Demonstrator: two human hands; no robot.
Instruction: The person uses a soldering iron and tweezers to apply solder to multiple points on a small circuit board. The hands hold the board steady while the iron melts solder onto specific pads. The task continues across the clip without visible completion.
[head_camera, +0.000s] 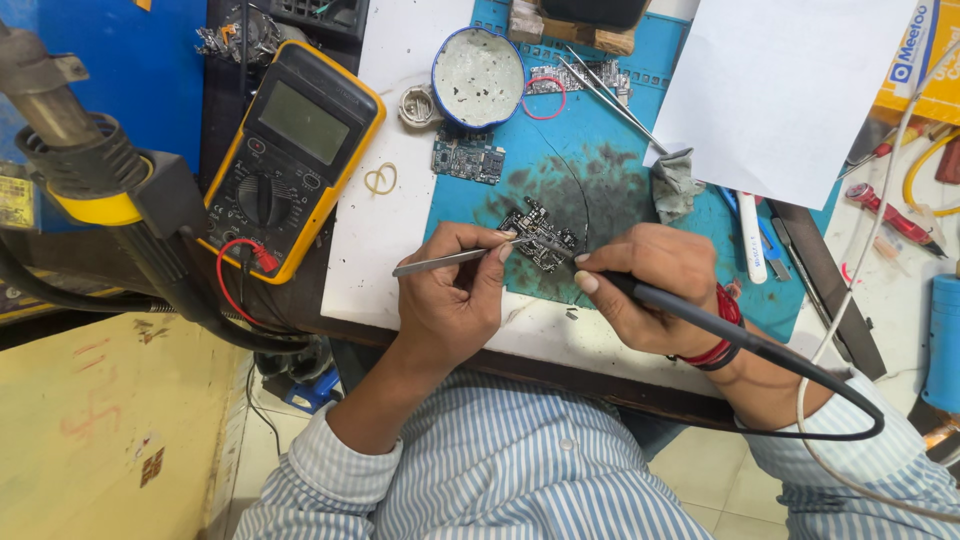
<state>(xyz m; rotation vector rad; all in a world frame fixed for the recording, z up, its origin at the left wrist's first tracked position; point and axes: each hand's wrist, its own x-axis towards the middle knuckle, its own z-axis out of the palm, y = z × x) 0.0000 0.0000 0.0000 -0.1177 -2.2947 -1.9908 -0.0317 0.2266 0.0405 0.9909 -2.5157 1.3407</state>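
Two hands work over a dark circuit board (541, 236) lying on the blue mat (610, 180): the left hand (452, 292) pinches tweezers (455, 258), the right hand (650, 285) clamps a soldering iron (700, 320). A yellow multimeter (290, 155) sits left, an orange-yellow box (925, 70) at top right.

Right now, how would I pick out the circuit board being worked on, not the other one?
Start at the blue mat in the middle of the bench. On its dark, stained patch, between the left hand with tweezers and the right hand, lies the dark circuit board. The second board lies farther back, below the round tin, untouched.
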